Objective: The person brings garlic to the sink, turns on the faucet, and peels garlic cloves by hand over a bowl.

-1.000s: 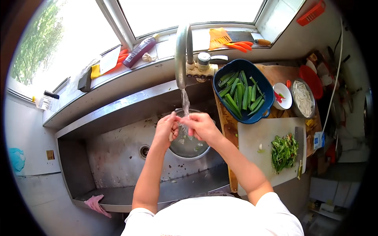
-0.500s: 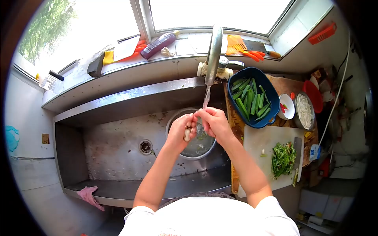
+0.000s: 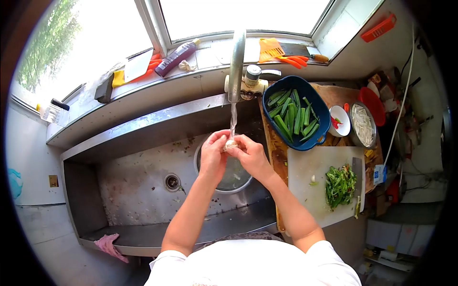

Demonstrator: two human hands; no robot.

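My left hand (image 3: 214,155) and my right hand (image 3: 250,155) meet under the faucet (image 3: 236,66), above a round metal bowl (image 3: 232,183) in the sink. Between their fingertips both hold a small pale bulb (image 3: 231,144) that looks like garlic. Water (image 3: 234,118) runs down from the spout onto the fingers and the bulb. The fingers of both hands are curled inward. Part of the bowl is hidden behind the hands.
Right of the sink (image 3: 138,188) are a blue basin of cut green pods (image 3: 298,114), a white bowl (image 3: 339,121), a bowl of pale strips (image 3: 363,125), and a cutting board (image 3: 305,200) with chopped greens (image 3: 340,187) and a knife (image 3: 357,170).
The pale bulb, earlier inside my curled left hand, now shows between the fingertips of both hands. The camera view has shifted, and the hands stay under the stream.
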